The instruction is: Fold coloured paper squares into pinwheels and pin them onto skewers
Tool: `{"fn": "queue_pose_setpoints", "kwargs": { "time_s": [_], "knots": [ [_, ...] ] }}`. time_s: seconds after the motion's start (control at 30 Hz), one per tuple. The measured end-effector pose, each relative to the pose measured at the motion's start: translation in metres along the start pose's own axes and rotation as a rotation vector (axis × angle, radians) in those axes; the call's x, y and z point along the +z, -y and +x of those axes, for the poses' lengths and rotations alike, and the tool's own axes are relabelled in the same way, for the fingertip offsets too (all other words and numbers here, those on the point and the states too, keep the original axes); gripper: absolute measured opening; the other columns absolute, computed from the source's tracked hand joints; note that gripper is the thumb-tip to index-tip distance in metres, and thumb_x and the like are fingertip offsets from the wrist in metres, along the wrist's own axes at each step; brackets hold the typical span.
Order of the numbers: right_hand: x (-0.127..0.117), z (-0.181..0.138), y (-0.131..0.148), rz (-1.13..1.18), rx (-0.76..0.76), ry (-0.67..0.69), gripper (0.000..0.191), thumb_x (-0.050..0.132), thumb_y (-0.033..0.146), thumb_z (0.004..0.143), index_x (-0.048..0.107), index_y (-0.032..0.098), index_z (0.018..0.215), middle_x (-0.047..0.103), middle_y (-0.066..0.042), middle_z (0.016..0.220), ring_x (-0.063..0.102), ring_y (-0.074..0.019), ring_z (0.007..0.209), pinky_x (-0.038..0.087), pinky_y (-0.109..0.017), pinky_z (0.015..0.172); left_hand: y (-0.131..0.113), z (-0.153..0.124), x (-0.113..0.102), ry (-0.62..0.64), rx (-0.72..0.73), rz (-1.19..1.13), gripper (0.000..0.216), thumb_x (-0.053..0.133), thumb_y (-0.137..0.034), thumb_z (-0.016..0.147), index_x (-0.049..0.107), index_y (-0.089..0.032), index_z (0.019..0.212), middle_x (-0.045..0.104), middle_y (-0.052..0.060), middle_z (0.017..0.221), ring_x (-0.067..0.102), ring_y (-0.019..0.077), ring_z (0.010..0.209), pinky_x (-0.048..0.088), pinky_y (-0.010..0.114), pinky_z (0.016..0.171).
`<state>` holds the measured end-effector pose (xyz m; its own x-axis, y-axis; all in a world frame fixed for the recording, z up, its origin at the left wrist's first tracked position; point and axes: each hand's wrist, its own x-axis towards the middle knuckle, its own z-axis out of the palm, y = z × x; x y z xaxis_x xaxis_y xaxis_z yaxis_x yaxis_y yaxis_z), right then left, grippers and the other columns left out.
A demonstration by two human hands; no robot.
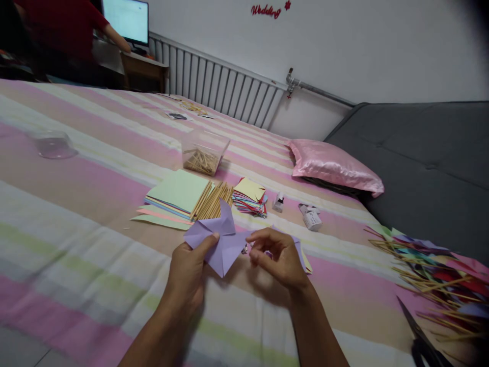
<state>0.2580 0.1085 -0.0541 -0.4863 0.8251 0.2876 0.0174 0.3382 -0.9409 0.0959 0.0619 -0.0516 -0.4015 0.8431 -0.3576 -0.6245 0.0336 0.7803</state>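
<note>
My left hand (193, 262) pinches a purple paper pinwheel (222, 255), its thumb pressed near the centre where the folded blades meet. Just right of it is my right hand (277, 255), fingers curled but apart, with nothing visible between thumb and index finger. The index fingertip is close to the pinwheel's right blade; whether it touches I cannot tell. A small shiny cluster (245, 249) shows by the right fingertips, too small to name. Behind the right hand, purple paper (300, 251) lies partly hidden over a yellowish sheet.
On the striped bed lie thin wooden sticks (212, 201), green paper sheets (179, 189), cut coloured squares (250, 196) and a clear box (204, 153) of short sticks. Scissors (418, 336) and finished pinwheels (443, 275) lie at right. A person (64, 35) sits near a monitor.
</note>
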Motion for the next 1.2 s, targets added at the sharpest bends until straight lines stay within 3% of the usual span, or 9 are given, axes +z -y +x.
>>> {"fn": "queue_pose_setpoints", "kwargs": {
  "time_s": [0.07,0.13,0.3,0.57,0.93,1.2],
  "knots": [
    [0.002,0.0,0.001,-0.013,0.059,0.127,0.025,0.066,0.019,0.075,0.067,0.023,0.1,0.067,-0.001,0.07,0.064,-0.0147,0.063,0.049,-0.028,0.061,-0.001,0.0,-0.001,0.009,-0.013,-0.013,0.033,0.079,-0.022,0.054,0.068,-0.01,0.083,0.07,0.003,0.072,0.061,0.0146,0.063,0.047,0.024,0.061],
    [0.005,0.001,0.0,-0.055,0.083,0.168,0.029,0.067,0.02,0.074,0.067,0.023,0.102,0.07,-0.002,0.076,0.065,-0.0159,0.068,0.051,-0.03,0.065,-0.002,0.0,-0.001,0.016,-0.025,-0.009,0.033,0.079,-0.022,0.054,0.068,-0.01,0.083,0.07,0.004,0.072,0.061,0.0151,0.063,0.047,0.024,0.06],
    [0.007,0.002,-0.006,-0.038,0.092,0.077,0.016,0.071,0.028,0.073,0.073,0.024,0.089,0.072,-0.004,0.083,0.066,-0.0167,0.071,0.052,-0.031,0.065,-0.001,-0.001,0.0,0.06,-0.034,0.014,0.031,0.079,-0.024,0.055,0.069,-0.009,0.081,0.07,0.004,0.069,0.061,0.0164,0.064,0.047,0.025,0.061],
    [0.011,0.005,-0.007,0.045,0.122,-0.033,0.012,0.076,0.03,0.068,0.072,0.02,0.073,0.071,-0.003,0.067,0.066,-0.0153,0.06,0.052,-0.027,0.057,0.003,-0.007,0.004,0.093,-0.035,0.05,0.025,0.078,-0.025,0.055,0.07,-0.01,0.073,0.068,0.003,0.062,0.06,0.0151,0.059,0.047,0.025,0.06],
    [0.018,0.008,0.002,0.06,0.178,-0.143,0.021,0.074,0.034,0.07,0.063,0.016,0.064,0.067,-0.002,0.057,0.068,-0.0159,0.055,0.052,-0.023,0.051,0.001,-0.012,0.01,0.033,0.077,0.16,0.016,0.077,-0.023,0.049,0.07,-0.012,0.059,0.064,0.0,0.055,0.054,0.0122,0.051,0.043,0.022,0.049],
    [0.019,0.007,0.001,0.073,0.202,-0.163,0.024,0.072,0.036,0.07,0.059,0.016,0.066,0.067,-0.002,0.053,0.069,-0.0167,0.054,0.05,-0.02,0.049,0.002,-0.012,0.009,0.062,0.056,0.185,0.016,0.077,-0.025,0.052,0.069,-0.012,0.058,0.061,-0.001,0.051,0.052,0.0108,0.05,0.042,0.021,0.049]
  ]
}}
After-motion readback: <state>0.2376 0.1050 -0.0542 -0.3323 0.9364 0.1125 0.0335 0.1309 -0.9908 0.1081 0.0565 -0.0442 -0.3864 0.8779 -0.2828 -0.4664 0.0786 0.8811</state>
